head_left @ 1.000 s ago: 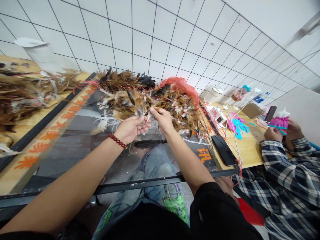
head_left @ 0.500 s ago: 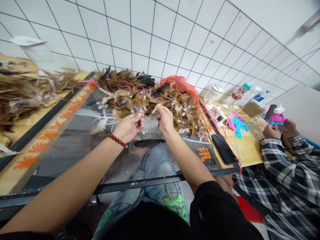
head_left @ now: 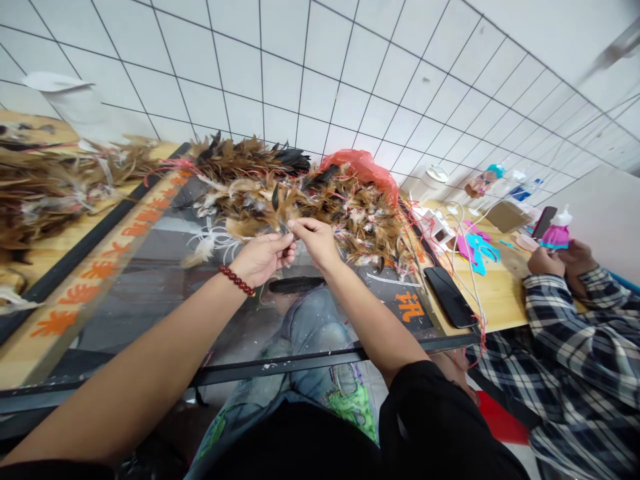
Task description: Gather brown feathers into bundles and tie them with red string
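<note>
My left hand [head_left: 265, 259], with a dark red bead bracelet [head_left: 237, 280] on its wrist, is closed in a pinch on a small tuft of brown feathers [head_left: 281, 205] that stands up from the fingertips. Against it, my right hand [head_left: 318, 241] pinches at the base of the tuft; what lies between its fingers is too small to make out. Behind both hands spreads a heap of brown and white feathers [head_left: 365, 223]. One long black feather [head_left: 296, 285] lies on the glass tabletop [head_left: 165, 313] below my hands, and a bundle of white strips [head_left: 210, 241] sits to the left.
More brown feathers [head_left: 45, 193] cover the wooden surface at left. A red plastic bag [head_left: 363, 167] rests behind the heap. To the right are a black phone [head_left: 450, 298], white cables and red strings. Beyond them a person in a plaid sleeve [head_left: 555, 303] holds a pink-skirted item [head_left: 556, 236].
My right hand has moved left, from a short distance away, to meet my left hand at the feather tuft. The left hand has barely shifted.
</note>
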### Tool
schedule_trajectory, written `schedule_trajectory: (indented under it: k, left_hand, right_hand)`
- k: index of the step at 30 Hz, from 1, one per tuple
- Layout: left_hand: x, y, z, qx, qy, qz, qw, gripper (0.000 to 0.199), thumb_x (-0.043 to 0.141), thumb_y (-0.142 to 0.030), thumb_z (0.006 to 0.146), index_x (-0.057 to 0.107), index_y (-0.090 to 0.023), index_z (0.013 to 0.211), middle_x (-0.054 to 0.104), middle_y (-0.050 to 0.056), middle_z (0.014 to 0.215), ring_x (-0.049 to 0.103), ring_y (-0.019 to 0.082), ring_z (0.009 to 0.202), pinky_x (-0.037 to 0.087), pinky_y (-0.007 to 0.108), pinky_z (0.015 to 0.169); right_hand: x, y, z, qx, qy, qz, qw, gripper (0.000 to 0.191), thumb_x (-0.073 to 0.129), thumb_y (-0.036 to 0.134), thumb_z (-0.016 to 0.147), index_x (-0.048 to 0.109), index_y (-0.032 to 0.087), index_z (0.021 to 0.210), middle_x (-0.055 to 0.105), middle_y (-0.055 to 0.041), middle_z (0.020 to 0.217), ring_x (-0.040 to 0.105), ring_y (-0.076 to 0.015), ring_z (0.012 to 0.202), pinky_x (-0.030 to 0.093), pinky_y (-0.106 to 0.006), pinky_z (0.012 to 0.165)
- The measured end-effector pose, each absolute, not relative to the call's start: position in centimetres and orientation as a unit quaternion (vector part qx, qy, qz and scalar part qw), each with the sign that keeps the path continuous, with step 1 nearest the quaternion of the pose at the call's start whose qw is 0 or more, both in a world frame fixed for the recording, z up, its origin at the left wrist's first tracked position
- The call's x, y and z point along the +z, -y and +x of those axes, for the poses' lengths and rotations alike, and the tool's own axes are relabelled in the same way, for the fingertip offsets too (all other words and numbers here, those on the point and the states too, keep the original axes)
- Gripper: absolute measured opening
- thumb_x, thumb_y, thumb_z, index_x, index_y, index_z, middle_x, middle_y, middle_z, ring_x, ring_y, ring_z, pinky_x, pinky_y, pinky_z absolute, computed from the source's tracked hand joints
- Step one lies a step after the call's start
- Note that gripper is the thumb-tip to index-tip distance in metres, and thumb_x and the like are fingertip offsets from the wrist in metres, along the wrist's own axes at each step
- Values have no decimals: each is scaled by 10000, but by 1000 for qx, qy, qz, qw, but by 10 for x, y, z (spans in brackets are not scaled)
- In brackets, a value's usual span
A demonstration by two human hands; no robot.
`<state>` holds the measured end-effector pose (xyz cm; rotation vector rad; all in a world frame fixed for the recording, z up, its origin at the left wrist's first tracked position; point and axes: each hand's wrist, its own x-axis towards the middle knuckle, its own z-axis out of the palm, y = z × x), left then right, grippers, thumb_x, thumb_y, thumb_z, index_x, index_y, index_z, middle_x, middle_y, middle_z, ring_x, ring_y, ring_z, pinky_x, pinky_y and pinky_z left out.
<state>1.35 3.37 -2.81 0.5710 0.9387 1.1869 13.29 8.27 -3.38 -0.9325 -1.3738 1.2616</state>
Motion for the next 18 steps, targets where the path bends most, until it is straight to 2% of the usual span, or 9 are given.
schedule_trajectory:
  k: [3,6,8,11,13,16,18]
  left_hand:
    - [-26,-35,13,574,-408,258,661,153,620,-83,864,662,-74,717,584,27,602,541,76,504,463,171,473]
    - [-25,-37,11,644,-385,222,623,138,628,-125,875,655,-93,744,586,14,637,553,71,534,473,168,508]
    - [-24,-39,9,671,-379,204,604,136,636,-143,875,646,-102,746,584,8,649,558,69,546,479,170,523]
    - [-23,-39,8,692,-384,190,580,133,634,-146,878,643,-110,750,572,-3,638,541,64,531,473,170,515]
    - [-23,-40,8,701,-392,177,569,137,633,-146,878,643,-111,746,567,-5,629,537,62,526,460,163,499]
    - [-24,-41,8,708,-395,168,561,134,624,-144,882,647,-106,756,575,0,633,544,61,534,449,153,486]
    - [-24,-41,8,707,-395,169,562,138,607,-135,890,647,-104,762,576,-2,625,537,58,524,447,151,482]
  right_hand:
    - [-27,-94,147,470,589,-406,517,170,688,350,761,704,181,748,652,7,718,577,-124,724,478,-248,714]
    - [-20,-110,173,340,627,-456,533,220,617,359,826,720,166,838,694,-11,816,599,-138,786,475,-251,761]
    - [-17,-117,189,272,682,-507,452,209,612,326,832,729,153,825,702,-16,797,606,-144,764,465,-249,746]
    - [-15,-117,200,206,768,-558,237,121,655,246,793,752,174,800,721,-22,804,633,-163,793,452,-249,752]
    - [-15,-113,201,158,808,-554,123,165,638,169,782,769,210,874,732,-26,886,646,-177,878,448,-249,788]
    - [-15,-108,201,102,847,-520,50,426,570,40,752,748,263,1069,710,-37,1033,635,-182,985,445,-247,850]
    - [-17,-108,202,83,858,-506,39,453,571,35,748,738,266,1100,686,-55,1079,620,-191,1025,443,-258,887]
